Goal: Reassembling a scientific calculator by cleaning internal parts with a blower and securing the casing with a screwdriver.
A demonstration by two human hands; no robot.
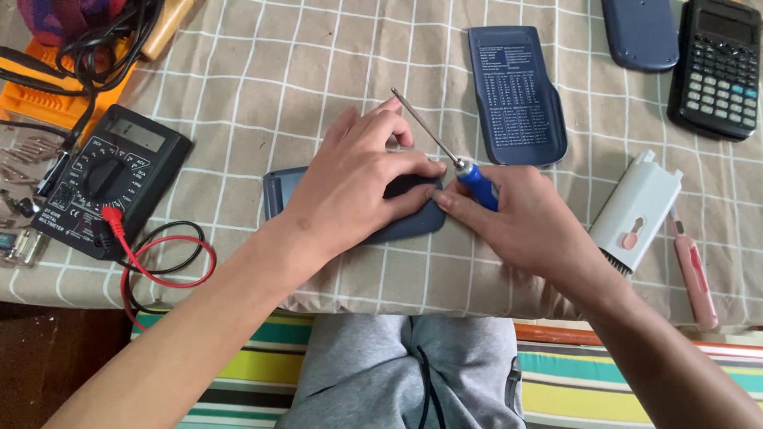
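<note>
**Fingers on the case, screwdriver laid back over the knuckles**

Fingers (373, 131) of the left hand (358, 187) lie flat and spread on the dark blue-grey device (282, 191), pressing it onto the checked tablecloth (238, 71); they pin it down without curling round it. The device sits directly under that palm, only its near-left corner and right edge showing, its long axis running left to right across the table edge.

Just beside it, the right hand (517, 222) is closed round the blue handle of a screwdriver (477, 184), thumb tip touching the device's right edge. The thin metal shaft runs up and to the left from the handle, passing over the left hand's fingertips, its tip pointing away from the person and clear of the cloth. Whether the shaft touches those fingers cannot be told.

Of the two hands the left is on the device; the right meets it only at the edge.

Well apart lie a multimeter (107, 179) with red and black leads on the left, a calculator (715, 67) and a flat blue cover (517, 95) beyond
</note>
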